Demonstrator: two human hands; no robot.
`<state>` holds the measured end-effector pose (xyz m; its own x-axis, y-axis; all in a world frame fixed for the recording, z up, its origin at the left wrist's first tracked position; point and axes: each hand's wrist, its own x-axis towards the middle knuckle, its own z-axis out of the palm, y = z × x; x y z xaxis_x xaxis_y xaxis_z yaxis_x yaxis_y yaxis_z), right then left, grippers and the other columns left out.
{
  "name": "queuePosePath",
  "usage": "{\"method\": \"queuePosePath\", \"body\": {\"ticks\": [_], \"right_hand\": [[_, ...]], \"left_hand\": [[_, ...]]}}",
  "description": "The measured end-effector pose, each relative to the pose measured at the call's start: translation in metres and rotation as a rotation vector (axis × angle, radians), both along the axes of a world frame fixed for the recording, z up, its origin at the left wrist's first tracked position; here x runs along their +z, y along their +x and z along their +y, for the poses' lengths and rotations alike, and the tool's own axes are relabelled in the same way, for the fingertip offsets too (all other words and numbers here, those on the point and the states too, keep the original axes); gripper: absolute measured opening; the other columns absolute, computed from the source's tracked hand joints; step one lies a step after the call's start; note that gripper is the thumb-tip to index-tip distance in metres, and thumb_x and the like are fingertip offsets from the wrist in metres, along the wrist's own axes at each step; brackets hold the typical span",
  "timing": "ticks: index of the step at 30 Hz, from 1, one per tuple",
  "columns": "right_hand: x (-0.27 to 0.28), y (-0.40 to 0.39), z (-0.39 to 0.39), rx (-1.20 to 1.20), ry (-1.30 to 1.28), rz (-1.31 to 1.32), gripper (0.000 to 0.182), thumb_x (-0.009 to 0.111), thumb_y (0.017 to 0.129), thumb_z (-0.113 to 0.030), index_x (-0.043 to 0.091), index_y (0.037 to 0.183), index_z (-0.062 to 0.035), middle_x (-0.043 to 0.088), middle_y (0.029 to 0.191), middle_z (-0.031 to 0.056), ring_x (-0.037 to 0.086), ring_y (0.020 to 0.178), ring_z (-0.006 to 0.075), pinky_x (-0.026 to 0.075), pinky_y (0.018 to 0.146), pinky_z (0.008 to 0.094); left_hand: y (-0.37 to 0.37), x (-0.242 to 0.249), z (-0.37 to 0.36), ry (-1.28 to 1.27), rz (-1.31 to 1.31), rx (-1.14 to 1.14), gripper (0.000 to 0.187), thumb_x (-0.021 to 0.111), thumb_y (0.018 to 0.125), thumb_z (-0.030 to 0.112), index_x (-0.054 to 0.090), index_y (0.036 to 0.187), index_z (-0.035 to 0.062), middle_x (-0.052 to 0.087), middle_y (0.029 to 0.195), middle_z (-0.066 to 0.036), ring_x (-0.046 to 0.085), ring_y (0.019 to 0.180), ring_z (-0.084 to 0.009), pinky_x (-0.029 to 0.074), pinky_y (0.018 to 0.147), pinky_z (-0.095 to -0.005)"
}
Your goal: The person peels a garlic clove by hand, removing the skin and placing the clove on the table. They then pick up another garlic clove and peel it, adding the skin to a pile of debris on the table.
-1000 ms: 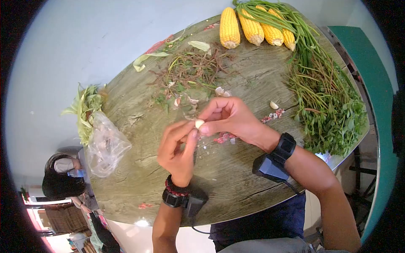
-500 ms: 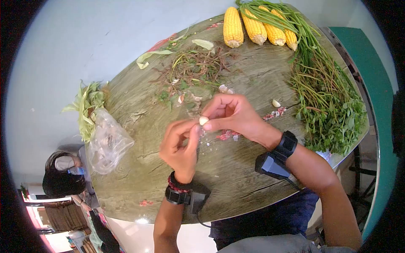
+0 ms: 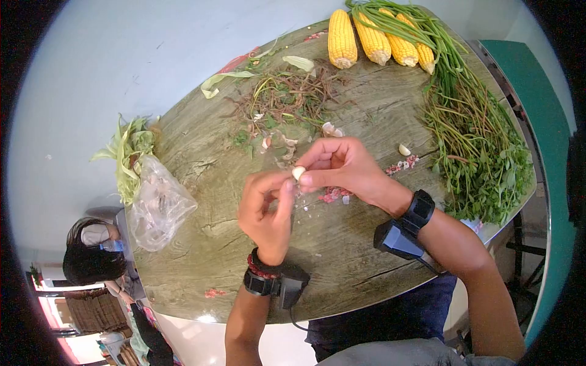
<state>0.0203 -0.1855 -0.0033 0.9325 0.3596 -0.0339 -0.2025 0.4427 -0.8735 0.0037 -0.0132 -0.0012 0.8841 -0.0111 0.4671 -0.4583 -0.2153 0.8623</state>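
Observation:
A pale, peeled-looking garlic clove (image 3: 298, 172) is pinched between the thumb and fingers of my right hand (image 3: 351, 171). My left hand (image 3: 267, 204) is closed in a pinch at the clove's lower left side, its thumb and fingertips against it. Bits of garlic skin (image 3: 265, 144) lie on the table beyond my fingers, with a larger papery piece (image 3: 331, 129) just past my right knuckles. A second garlic clove (image 3: 404, 149) rests on the table to the right of my right hand.
Corn cobs (image 3: 342, 39) and a long bundle of leafy greens (image 3: 482, 158) occupy the far and right sides of the wooden-patterned table (image 3: 201, 256). Plant trimmings (image 3: 293, 94) are heaped beyond my hands. A clear plastic bag (image 3: 160, 201) and husks (image 3: 131, 152) sit left; another person (image 3: 94, 250) is beyond.
Both hands stay together at the clove, with small finger movements. The whole view has shifted slightly, so the table and hands appear a little further right.

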Motion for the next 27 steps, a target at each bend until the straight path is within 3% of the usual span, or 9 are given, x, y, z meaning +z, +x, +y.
{"method": "queuePosePath", "body": {"ticks": [2,11,14,17,20,27], "right_hand": [[-0.012,0.003,0.004,-0.032,0.113,-0.099,0.022,0.075,0.082,-0.013,0.065,0.099,-0.0029,0.07,0.09,0.0048,0.066,0.079,0.0077,0.049,0.054,0.0172],[-0.008,0.001,0.001,-0.036,-0.036,-0.125,0.015,0.074,0.082,-0.008,0.064,0.093,-0.0038,0.071,0.089,0.0068,0.066,0.078,0.008,0.051,0.058,0.0178],[-0.014,0.002,0.004,-0.048,0.036,-0.179,0.014,0.073,0.082,-0.008,0.065,0.093,-0.0039,0.071,0.088,0.0066,0.067,0.078,0.0086,0.049,0.054,0.0171],[-0.004,-0.001,0.0,-0.009,0.02,-0.08,0.018,0.075,0.079,0.0,0.065,0.093,-0.0021,0.068,0.093,0.0045,0.064,0.08,0.0076,0.051,0.066,0.0212],[0.0,-0.002,-0.001,-0.001,-0.035,-0.037,0.018,0.075,0.079,-0.001,0.065,0.093,-0.0019,0.068,0.092,0.0046,0.064,0.08,0.0077,0.051,0.065,0.0212],[0.006,-0.003,-0.003,0.002,-0.065,-0.003,0.018,0.076,0.079,-0.004,0.066,0.094,-0.004,0.068,0.088,0.0014,0.062,0.071,0.004,0.05,0.053,0.0178]], "left_hand": [[-0.001,0.001,-0.001,0.037,0.002,0.001,0.008,0.059,0.088,-0.006,0.063,0.094,-0.0024,0.061,0.095,-0.006,0.06,0.077,-0.0094,0.049,0.067,-0.0217],[0.001,-0.001,0.003,0.04,0.01,-0.036,0.01,0.06,0.087,-0.007,0.066,0.094,-0.0043,0.062,0.094,-0.01,0.059,0.074,-0.0113,0.048,0.067,-0.0226],[0.002,-0.003,0.002,-0.052,0.044,-0.06,0.009,0.06,0.087,-0.007,0.065,0.093,-0.0045,0.062,0.092,-0.009,0.059,0.072,-0.011,0.048,0.065,-0.0224],[0.002,-0.002,0.001,-0.076,0.058,-0.068,0.008,0.06,0.088,-0.006,0.065,0.093,-0.0041,0.062,0.09,-0.009,0.059,0.07,-0.0103,0.048,0.063,-0.0223],[0.001,0.0,-0.001,-0.111,0.072,-0.076,0.007,0.059,0.088,-0.005,0.065,0.092,-0.0036,0.062,0.089,-0.008,0.059,0.069,-0.0093,0.047,0.062,-0.0215],[0.001,0.0,-0.001,-0.133,0.104,-0.087,0.006,0.059,0.089,-0.004,0.064,0.093,-0.0035,0.062,0.09,-0.008,0.059,0.069,-0.0096,0.048,0.062,-0.0213]]}}
